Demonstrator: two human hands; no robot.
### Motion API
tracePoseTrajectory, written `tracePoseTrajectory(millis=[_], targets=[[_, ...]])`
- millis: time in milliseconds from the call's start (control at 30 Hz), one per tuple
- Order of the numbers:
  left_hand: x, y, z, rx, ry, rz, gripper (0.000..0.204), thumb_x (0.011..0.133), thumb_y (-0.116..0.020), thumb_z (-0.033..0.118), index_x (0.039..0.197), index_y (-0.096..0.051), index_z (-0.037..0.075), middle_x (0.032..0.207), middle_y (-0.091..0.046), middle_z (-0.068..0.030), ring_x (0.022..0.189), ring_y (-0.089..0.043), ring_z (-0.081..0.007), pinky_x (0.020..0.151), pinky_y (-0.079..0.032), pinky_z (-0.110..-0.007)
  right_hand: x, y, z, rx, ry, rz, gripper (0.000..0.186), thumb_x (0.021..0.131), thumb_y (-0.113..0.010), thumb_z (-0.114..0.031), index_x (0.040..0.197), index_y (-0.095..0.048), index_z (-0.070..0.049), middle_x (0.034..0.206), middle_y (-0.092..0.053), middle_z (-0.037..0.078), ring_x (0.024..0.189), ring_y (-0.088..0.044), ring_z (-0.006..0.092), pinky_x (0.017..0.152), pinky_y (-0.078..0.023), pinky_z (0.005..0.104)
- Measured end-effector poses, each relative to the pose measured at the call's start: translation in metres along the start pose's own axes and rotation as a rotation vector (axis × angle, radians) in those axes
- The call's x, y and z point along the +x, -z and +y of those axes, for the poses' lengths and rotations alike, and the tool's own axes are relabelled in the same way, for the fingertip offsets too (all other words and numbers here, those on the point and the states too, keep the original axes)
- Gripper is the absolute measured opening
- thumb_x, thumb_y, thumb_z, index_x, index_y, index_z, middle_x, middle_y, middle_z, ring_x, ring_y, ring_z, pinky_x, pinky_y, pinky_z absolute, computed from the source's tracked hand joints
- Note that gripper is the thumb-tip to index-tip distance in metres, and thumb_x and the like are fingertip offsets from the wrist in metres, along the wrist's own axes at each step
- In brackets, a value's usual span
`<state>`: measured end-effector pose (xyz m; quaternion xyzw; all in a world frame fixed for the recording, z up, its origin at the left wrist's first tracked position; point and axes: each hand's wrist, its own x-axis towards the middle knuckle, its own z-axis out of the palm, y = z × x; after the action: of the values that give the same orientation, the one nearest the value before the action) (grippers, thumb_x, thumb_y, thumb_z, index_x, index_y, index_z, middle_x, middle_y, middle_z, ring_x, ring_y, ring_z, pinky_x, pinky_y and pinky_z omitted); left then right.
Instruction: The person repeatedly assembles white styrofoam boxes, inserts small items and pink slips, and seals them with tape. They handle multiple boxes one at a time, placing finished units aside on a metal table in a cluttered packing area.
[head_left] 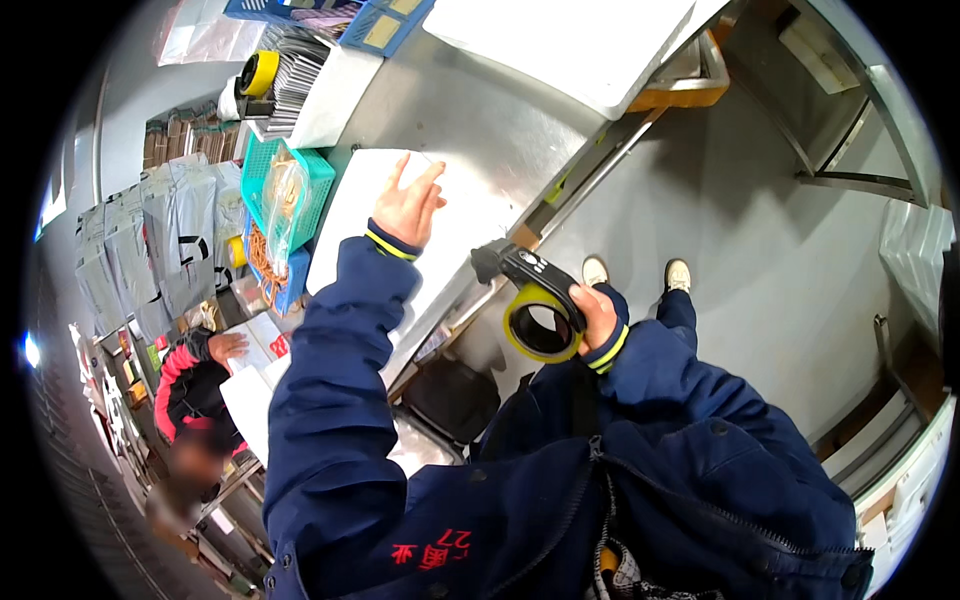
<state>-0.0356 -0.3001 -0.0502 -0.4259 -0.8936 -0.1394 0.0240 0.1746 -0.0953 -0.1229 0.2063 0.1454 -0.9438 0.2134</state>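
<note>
My right hand is closed round the handle of a black tape dispenser fitted with a yellow-rimmed roll of tape. The dispenser is held off the table's near edge, above the floor. Over on the left, my left hand rests on or just above a large white sheet or flat package lying on the metal table. Its fingers are spread and it holds nothing; whether it presses on the white surface I cannot tell.
Beyond my left hand stand a green basket with bagged items, a blue tray and a stack of grey envelopes. Grey wrapped parcels line the far left. A co-worker in a red and black sleeve handles papers. A black stool sits below the table.
</note>
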Motion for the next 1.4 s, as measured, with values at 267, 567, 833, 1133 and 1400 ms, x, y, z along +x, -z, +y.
tracePoseTrajectory(millis=[267,567,833,1133,1400], targets=[[-0.146,0.037,-0.205,0.461,0.991,0.073,0.05,0.089,-0.033,0.045,0.116,-0.048,0.007,0.106,-0.056,-0.02,0.097,-0.053,-0.0359,0.082,-0.041,-0.041,-0.004,-0.018,0.033,-0.023,0.095,0.19,0.029,0.084,-0.05,-0.03,0.083,-0.053,-0.002,0.062,-0.054,0.008,0.048,-0.051,0.0154,0.044,-0.042,0.0251],[-0.194,0.042,-0.047,0.054,1.495,0.071,0.061,0.087,-0.031,0.052,0.104,-0.057,0.0,0.1,-0.058,-0.0207,0.096,-0.053,-0.0356,0.083,-0.04,-0.042,0.152,-0.076,-0.037,0.07,0.07,0.133,0.029,0.081,-0.059,-0.029,0.09,-0.055,-0.001,0.078,-0.06,0.007,0.064,-0.058,0.0159,0.059,-0.05,0.0297],[-0.044,-0.002,0.004,0.35,0.89,0.228,0.042,0.086,-0.046,0.023,0.121,-0.04,0.0,0.127,-0.039,-0.0183,0.12,-0.032,-0.0352,0.097,-0.025,-0.046,0.229,-0.125,-0.061,-0.086,-0.219,0.056,0.024,0.079,-0.061,-0.028,0.087,-0.056,-0.006,0.077,-0.058,0.005,0.065,-0.055,0.0145,0.062,-0.048,0.0285],[-0.026,0.007,0.023,0.601,0.787,0.366,0.019,0.073,-0.061,0.015,0.089,-0.054,0.007,0.089,-0.052,-0.0084,0.085,-0.048,-0.0263,0.07,-0.036,-0.04,0.238,-0.115,-0.042,-0.039,-0.156,0.061,0.028,0.08,-0.06,-0.03,0.091,-0.056,-0.005,0.081,-0.059,0.005,0.072,-0.058,0.0147,0.067,-0.049,0.0296],[-0.056,-0.012,0.066,0.311,0.792,0.29,0.034,0.081,-0.049,0.01,0.112,-0.049,-0.006,0.113,-0.047,-0.022,0.106,-0.044,-0.0359,0.093,-0.034,-0.04,0.243,-0.118,-0.041,-0.04,-0.151,0.084,0.031,0.079,-0.061,-0.026,0.094,-0.054,0.0,0.085,-0.059,0.008,0.073,-0.059,0.0173,0.069,-0.051,0.0302]])
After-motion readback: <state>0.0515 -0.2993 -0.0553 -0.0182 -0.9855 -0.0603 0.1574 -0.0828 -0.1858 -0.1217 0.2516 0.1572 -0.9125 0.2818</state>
